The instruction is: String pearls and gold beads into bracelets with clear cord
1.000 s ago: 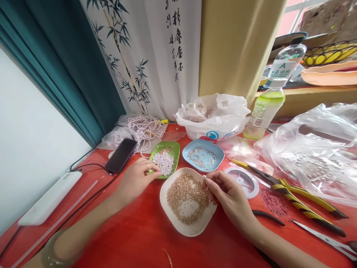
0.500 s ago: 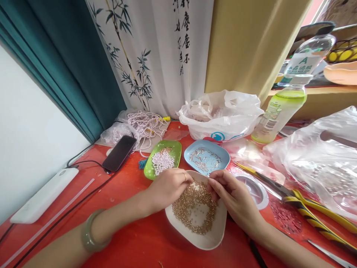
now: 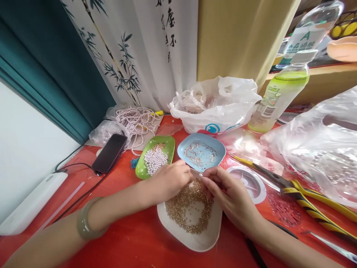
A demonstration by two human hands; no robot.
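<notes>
Over the back of a white dish (image 3: 195, 243) holding small gold beads (image 3: 192, 224), both my hands are raised with fingertips close together. My left hand (image 3: 174, 181), a bangle on its forearm, pinches a thin pale strand (image 3: 195, 171), too fine to tell whether thread or wire. The strand runs across to my right hand (image 3: 225, 190). A small white bead (image 3: 200, 174) shows at the right thumb and index fingertip, which are pressed together. Behind the hands lie a green dish (image 3: 170, 143) with white pearl beads (image 3: 155, 160) and a blue dish (image 3: 220, 143) with small metal pieces (image 3: 199, 153).
Pliers (image 3: 292, 190) and a clear spool (image 3: 260, 195) lie to the right. A white plastic bag (image 3: 192, 119), a bottle (image 3: 283, 93) and another clear bag (image 3: 315, 149) stand behind. To the left are a phone (image 3: 109, 153), bead strings (image 3: 134, 119) and a white power strip (image 3: 30, 204).
The camera view has shifted, so the table things sit a little further left and mostly higher. My left hand has turned slightly, and the strand and white bead now show between my fingertips.
</notes>
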